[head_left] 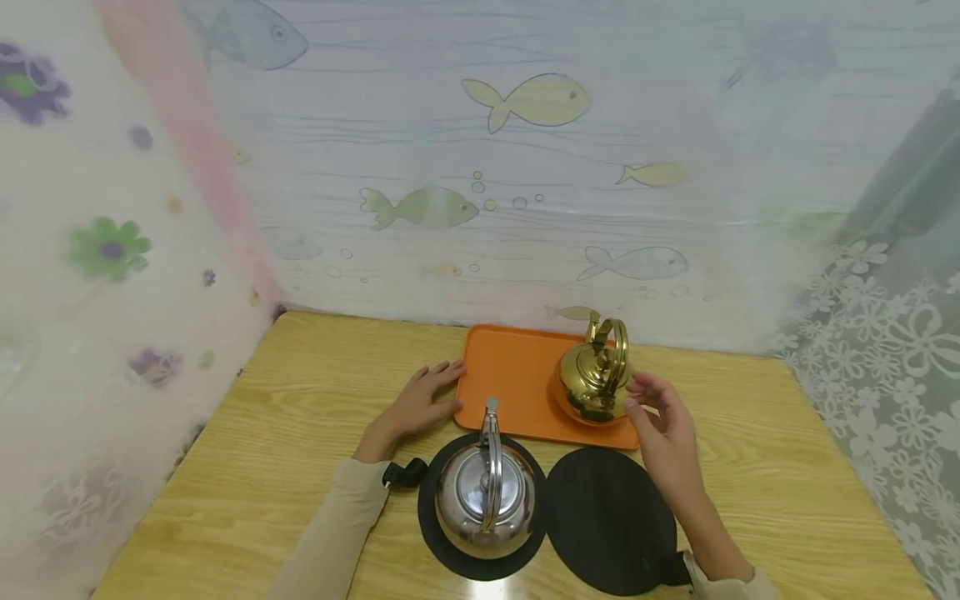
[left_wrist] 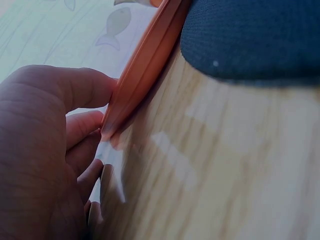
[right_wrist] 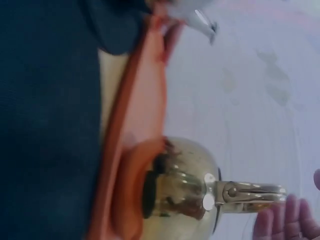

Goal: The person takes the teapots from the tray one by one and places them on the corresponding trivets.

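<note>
Soft, even daylight filters through the translucent curtains (head_left: 525,167), leaving only faint shadows. A white glare patch sits on the wooden table (head_left: 487,590) at bottom centre of the head view, whose edges bow with wide-angle distortion. Both wrist views are blurred and out of focus, the right one bluish.

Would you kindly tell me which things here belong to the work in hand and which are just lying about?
In hand:
- gold kettle, beside the right hand
- orange tray, touched by the left hand

Lying about:
- silver kettle on its black mat
- bare black mat
</note>
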`<state>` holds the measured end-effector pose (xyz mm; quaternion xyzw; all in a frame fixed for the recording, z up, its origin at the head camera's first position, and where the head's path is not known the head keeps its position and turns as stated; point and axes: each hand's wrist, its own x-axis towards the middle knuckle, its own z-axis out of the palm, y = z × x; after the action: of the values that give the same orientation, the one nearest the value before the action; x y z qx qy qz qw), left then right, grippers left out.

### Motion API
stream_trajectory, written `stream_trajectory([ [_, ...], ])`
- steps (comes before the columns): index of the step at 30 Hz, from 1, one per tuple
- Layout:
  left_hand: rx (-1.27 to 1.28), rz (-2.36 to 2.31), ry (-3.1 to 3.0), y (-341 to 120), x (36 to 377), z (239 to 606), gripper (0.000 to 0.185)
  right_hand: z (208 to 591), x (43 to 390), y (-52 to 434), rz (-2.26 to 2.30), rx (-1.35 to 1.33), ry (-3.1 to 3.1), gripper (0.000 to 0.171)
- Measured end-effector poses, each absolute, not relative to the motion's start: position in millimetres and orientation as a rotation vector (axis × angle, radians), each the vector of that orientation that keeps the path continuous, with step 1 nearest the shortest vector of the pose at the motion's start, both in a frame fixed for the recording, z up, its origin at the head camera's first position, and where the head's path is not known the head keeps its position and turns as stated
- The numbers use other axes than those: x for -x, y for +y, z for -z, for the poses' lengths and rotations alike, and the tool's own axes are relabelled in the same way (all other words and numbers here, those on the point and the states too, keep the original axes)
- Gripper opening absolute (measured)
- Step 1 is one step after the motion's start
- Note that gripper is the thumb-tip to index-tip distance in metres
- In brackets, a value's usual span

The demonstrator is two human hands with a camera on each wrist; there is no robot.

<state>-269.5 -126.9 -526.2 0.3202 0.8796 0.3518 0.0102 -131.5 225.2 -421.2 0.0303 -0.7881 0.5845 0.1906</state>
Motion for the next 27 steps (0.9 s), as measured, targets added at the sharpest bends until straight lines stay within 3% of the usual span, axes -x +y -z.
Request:
stream_trajectory([
  [15,-0.966,-1.095,2.739,-124,269,526,0.064,409,176,224,-1.829,0.091,-2.211,0.044],
  [27,-0.957,-1.094,2.737,-125,269,525,0.064,418,188,223,-1.822,0.071,-2.124,0.031],
])
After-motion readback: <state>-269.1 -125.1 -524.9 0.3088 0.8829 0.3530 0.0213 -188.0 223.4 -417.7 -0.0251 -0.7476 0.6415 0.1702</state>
